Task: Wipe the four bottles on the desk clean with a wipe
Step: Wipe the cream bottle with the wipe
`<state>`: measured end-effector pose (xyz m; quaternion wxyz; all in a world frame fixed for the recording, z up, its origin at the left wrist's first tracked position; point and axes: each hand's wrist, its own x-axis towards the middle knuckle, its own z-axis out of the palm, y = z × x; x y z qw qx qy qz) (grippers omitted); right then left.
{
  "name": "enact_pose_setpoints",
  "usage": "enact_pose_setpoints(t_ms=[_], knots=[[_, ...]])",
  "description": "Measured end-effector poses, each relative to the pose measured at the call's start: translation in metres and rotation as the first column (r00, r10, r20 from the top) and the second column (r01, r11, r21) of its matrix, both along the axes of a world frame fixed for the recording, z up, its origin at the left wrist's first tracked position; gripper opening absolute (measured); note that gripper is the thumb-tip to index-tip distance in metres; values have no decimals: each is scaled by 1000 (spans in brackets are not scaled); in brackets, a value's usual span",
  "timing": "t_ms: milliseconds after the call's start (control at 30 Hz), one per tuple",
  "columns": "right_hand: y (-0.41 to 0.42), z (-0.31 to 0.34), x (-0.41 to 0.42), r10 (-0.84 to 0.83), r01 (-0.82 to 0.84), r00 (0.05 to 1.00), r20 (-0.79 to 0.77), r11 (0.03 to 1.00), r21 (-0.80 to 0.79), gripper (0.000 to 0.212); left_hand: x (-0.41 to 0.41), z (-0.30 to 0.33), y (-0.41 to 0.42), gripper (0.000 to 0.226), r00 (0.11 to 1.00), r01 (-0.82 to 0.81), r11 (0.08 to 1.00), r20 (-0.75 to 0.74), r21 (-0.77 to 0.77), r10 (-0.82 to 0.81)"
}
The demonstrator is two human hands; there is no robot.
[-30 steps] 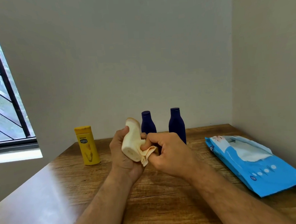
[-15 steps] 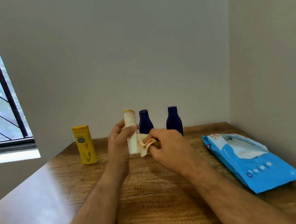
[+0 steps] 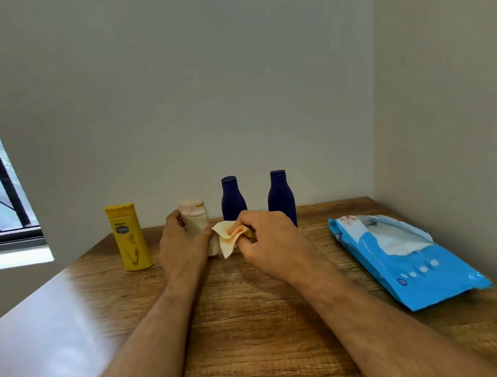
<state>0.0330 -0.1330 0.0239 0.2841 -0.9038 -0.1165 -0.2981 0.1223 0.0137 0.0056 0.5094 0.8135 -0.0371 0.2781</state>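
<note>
At the far left a window [image 3: 2,184] with dark bars meets the wall. On the wooden desk [image 3: 248,318] a yellow bottle [image 3: 129,238] stands upright, cap on. Just right of it, the left hand [image 3: 181,243] wraps its fingers round a cream bottle [image 3: 194,217], upright at the desk surface; half a second ago this bottle was lifted higher, and a second ago it was tilted in the hand. The right hand [image 3: 270,242] pinches a crumpled, orange-stained wipe [image 3: 228,238] just beside the cream bottle's lower part; whether it touches is unclear. Behind stand two dark blue bottles [image 3: 233,200] [image 3: 281,198], capped and unmoved. At the right lies a blue wipes pack [image 3: 403,261], flap open, a white wipe [image 3: 397,241] showing inside.
</note>
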Motion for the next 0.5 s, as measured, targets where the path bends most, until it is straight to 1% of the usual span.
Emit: enact_pose_setpoints(t_ms=[267, 400, 500], knots=[[0, -1, 2, 14, -14, 1000, -24, 1000, -11, 14, 25, -13, 1, 65, 987, -114, 982, -98, 152, 129], [1, -2, 3, 12, -13, 999, -33, 1000, -27, 13, 35, -17, 6, 68, 961, -149, 967, -202, 208, 191], [0, -2, 3, 3, -3, 1000, -27, 1000, -28, 12, 35, -17, 5, 71, 949, -164, 956, -227, 242, 221]])
